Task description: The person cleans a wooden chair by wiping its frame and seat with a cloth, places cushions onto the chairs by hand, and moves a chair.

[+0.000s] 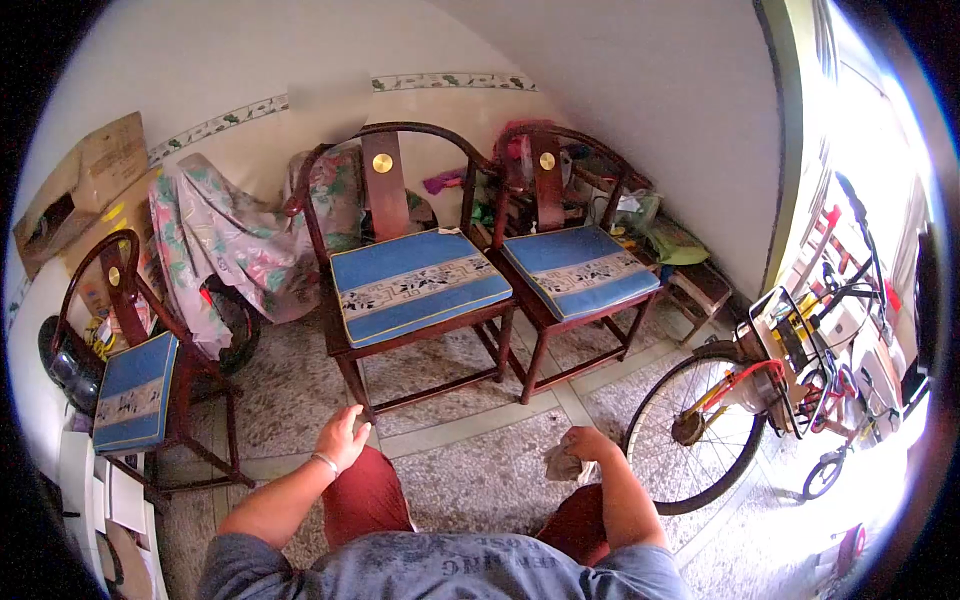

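Note:
My left hand [343, 437], with a pale bangle at the wrist, hovers above my left knee with its fingers loosely apart and nothing in them. A greyish crumpled cloth [566, 464] hangs from my right hand [592, 443], which is closed on it over my right knee. Ahead of my hands stands a dark wooden armchair [386, 200] with a blue seat cushion [420, 282] that has a patterned pale band. Beside it on the right is a second matching armchair [546, 190] with its own blue cushion [580, 272]. Neither hand touches a chair.
A third matching chair [135, 300] stands at the left. A bicycle wheel [695, 430] and its rear rack [790, 330] are close on my right. Behind the chairs, a floral cover [225, 230] drapes over a wheeled vehicle. Cardboard [100, 180] leans at the far left.

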